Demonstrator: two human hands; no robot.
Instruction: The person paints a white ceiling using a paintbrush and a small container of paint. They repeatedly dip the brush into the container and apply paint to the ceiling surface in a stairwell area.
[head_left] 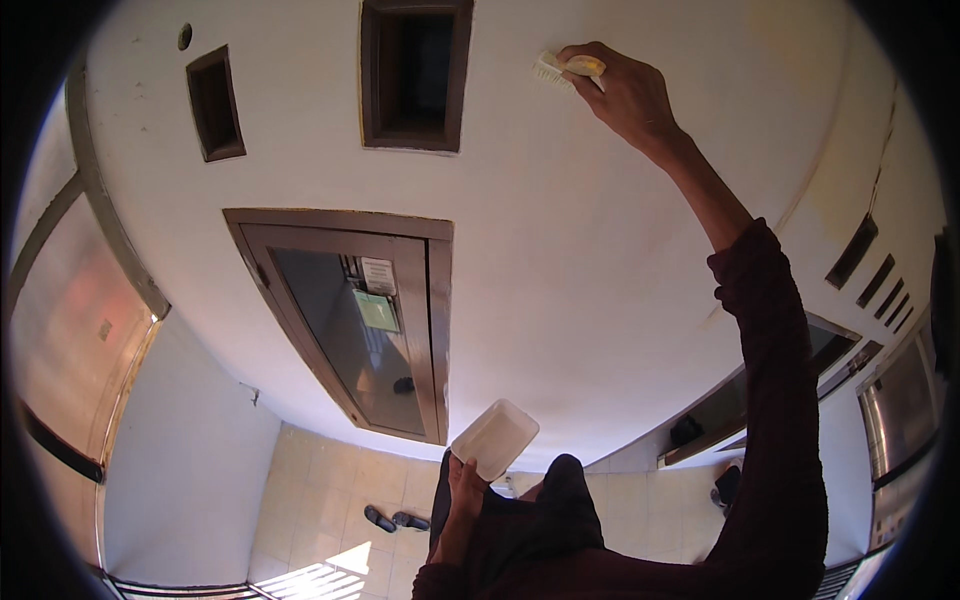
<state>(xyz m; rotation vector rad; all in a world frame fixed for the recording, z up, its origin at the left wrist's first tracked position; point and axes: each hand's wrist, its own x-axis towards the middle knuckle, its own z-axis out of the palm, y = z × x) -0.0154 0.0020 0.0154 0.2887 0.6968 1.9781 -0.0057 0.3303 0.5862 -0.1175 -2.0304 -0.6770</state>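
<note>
white wall fills most of the view, and it looks bent because the camera is so wide. up high, the right hand has a brush. its fingers are closed around the handle, which has a round, yellowish end. the brush has pale, stiff-looking bristles that face the wall, but i cannot tell if they touch it. down low, the left hand has a tray. its fingers are bent in on the bottom edge and hold it. the tray is pale, smooth and shallow, a long box shape with round corners, and it is tipped to one side.

the right arm wears a dark, wrinkly sleeve that hides part of a long window. two dark legs cover some of the floor. a brown frame holds a shiny glass door, with a white paper and a green paper on it. a big square hole and a smaller one have brown frames too.

black slippers sit on the floor, which has yellowish square tiles and bright stripes of sun.
</note>
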